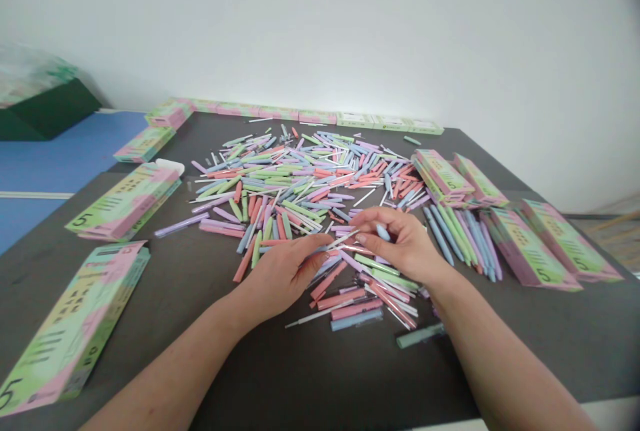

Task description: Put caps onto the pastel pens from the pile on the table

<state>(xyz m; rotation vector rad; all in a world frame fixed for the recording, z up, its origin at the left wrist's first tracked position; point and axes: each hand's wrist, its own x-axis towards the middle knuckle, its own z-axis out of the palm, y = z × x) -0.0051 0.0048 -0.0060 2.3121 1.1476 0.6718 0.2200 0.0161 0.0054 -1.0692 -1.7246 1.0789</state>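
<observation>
Our left hand (287,277) comes in from the lower left of the frame, its grip pinched tight, thumb against forefinger, on a thin white stick (345,239) just below the middle of the frame. Our right hand (400,237) reaches in from the lower right; its grip is curled nearly closed, with a blue piece (383,231) held among the fingers and the fingertips at the stick's upper right end. Whether those tips pinch the stick too, we cannot tell.

Under and beyond our hands, a loose heap of pastel pens (300,181) spreads over the middle of the dark desk (310,377), white sticks lying among the coral, green, blue and purple. Right of centre we see a neat row of pens (463,237) laid side by side, next to printed boxes (535,247). More boxes (125,201) lie along the left of the frame, and a line of boxes (320,117) borders the desk's far edge. At the upper left, a dark green bin (50,111) holds clear plastic.
</observation>
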